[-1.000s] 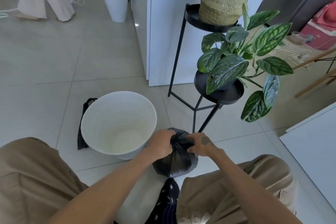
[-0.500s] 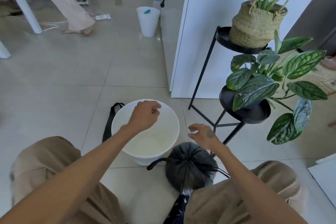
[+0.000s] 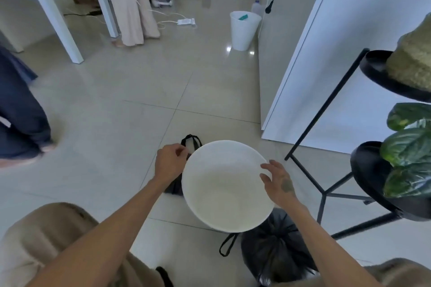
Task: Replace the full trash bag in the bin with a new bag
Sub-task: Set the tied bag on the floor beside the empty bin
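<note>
The white bin [image 3: 186, 184] stood unlined on the tiled floor [image 3: 140, 123], directly before the crouched person. The full black bag [image 3: 275, 249] sat tied off on the floor, touching the bin's near side, with its drawstring loop [image 3: 226, 245] lying loose. A fresh black bag [image 3: 175, 187] lay flat against the bin's left side, its handle loop showing beyond the rim. In the inspector's judgement, this thin film would be light, limp and slippery; it should be taken by the handle loop or the mouth hem, then shaken open. The bin appeared rigid and light, so it would likely need steadying at the rim. The hands were well apart, one on each side of the bin. The left hand [image 3: 171, 162] was curled at the fresh bag's loop, thumb and forefinger close together; whether they had pinched it could not be told. The right hand [image 3: 278, 185] was spread and relaxed at the right rim, holding nothing; contact was uncertain.
</note>
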Demonstrator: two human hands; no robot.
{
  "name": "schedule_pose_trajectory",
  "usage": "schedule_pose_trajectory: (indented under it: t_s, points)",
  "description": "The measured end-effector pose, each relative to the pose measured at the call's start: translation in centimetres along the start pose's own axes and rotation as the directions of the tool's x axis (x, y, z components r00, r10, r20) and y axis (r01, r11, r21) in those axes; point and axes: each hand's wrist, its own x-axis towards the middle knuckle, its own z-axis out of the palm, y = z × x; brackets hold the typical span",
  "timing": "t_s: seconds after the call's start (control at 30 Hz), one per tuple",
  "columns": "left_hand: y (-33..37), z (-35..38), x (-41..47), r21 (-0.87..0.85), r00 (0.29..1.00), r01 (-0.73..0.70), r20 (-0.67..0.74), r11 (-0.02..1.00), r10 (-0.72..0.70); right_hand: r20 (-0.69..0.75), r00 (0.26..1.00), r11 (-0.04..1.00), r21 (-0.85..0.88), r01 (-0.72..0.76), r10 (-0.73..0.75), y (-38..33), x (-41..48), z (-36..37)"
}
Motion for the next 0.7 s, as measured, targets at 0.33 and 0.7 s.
schedule_pose_trajectory:
  t_s: [0.33,0.7]
  points:
    - [-11.5,5.4,6.2,0.083,0.941,0.301,0.137,0.95,-0.31,-0.05,0.98,0.926,0.338,-0.167,0.195,0.1,2.4,1.3]
    - [-19.6,12.7,9.3,0.18,0.871,0.405,0.223,0.897,-0.438,-0.029,0.957,0.876,0.412,-0.252,0.289,-0.6,2.0,0.7]
